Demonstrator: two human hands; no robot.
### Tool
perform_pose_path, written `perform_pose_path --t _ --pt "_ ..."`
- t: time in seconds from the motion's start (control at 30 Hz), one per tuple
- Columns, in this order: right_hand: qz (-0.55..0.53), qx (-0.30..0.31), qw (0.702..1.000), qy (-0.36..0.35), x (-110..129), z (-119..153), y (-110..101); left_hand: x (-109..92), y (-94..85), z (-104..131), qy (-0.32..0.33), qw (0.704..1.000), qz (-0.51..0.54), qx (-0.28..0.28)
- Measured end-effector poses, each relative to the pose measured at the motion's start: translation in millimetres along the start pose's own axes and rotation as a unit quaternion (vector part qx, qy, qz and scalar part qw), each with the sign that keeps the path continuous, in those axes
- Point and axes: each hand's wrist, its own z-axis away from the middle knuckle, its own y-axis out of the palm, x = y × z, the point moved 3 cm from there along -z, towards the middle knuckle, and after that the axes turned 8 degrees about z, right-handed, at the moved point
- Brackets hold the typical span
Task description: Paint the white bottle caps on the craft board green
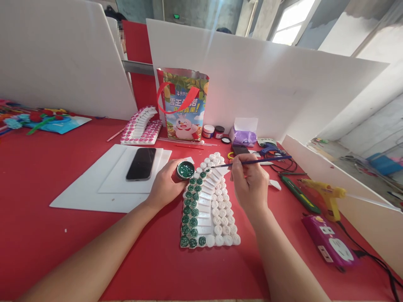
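Red tabletop (119,256), white upright board (267,79) along its far edge — and near the middle of that surface lies the rosette-covered model (206,209), long axis running from the near edge toward the far one, its far end curving right. Left hand (166,182) first: thumb and fingers curled round a small jar of glittery green (185,170), just beside the model's left flank. Across to the right hand (250,180), fingers pinched narrow on a slim brush (267,160), its shaft lying crosswise to the model, handle toward the surface's right edge. Here's the relation that counts — the tip points left, at the rosettes on the curve, with the jar just beyond it. Touching or just above? Cannot tell. Green rosettes (186,219) line the left side, nearer the left hand; white rosettes (224,221) fill the right, nearer the right hand. A phone (141,164) rests toward the left edge.
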Motion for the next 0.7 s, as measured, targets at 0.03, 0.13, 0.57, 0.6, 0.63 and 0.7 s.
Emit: perform_pose_path --t 0.03,0.13,0.57,0.6,0.63,0.7 --pt "-0.003 0.003 1.0 -0.001 0.5 0.2 0.3 0.0 0.0 0.0 0.0 1.0 0.0 0.0" --pt "0.002 0.017 1.0 0.002 0.3 0.1 1.3 0.5 0.1 -0.1 0.0 1.0 0.0 0.0" --pt "-0.006 0.016 1.0 -0.007 4.1 1.4 1.4 2.2 0.7 -0.2 -0.005 1.0 -0.006 0.003" --pt "-0.003 0.019 1.0 -0.005 3.7 1.3 1.7 2.4 0.7 -0.1 -0.004 1.0 -0.005 0.002" --pt "0.001 0.021 1.0 -0.003 3.2 1.2 1.7 2.5 0.7 -0.1 -0.003 1.0 -0.005 0.002" --pt "0.006 0.019 1.0 0.002 2.2 1.2 1.0 2.7 0.7 0.0 -0.001 1.0 -0.004 0.003"
